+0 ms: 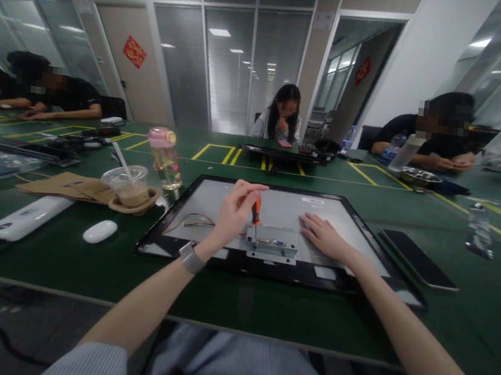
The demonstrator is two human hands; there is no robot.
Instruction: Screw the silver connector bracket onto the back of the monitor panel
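My left hand (237, 207), with a watch (191, 257) on its wrist, is closed at the top of an orange and black screwdriver (257, 209). The screwdriver stands nearly upright, its shaft reaching down to the left end of a metal bracket (271, 243) with connector ports along it. Beneath lies a flat display panel (283, 199), grey-backed with a black frame. My right hand (324, 236) rests spread on the panel, to the right of the bracket, holding nothing. Thin wires (191, 223) lie on the panel's left part.
Left of the panel are a pink-lidded bottle (165, 162), an iced drink cup (130, 182), a brown paper bag (68, 185), a white case (100, 232) and a long white device (27, 218). A black phone (419, 259) lies to the right. Several people sit across the green table (200, 303).
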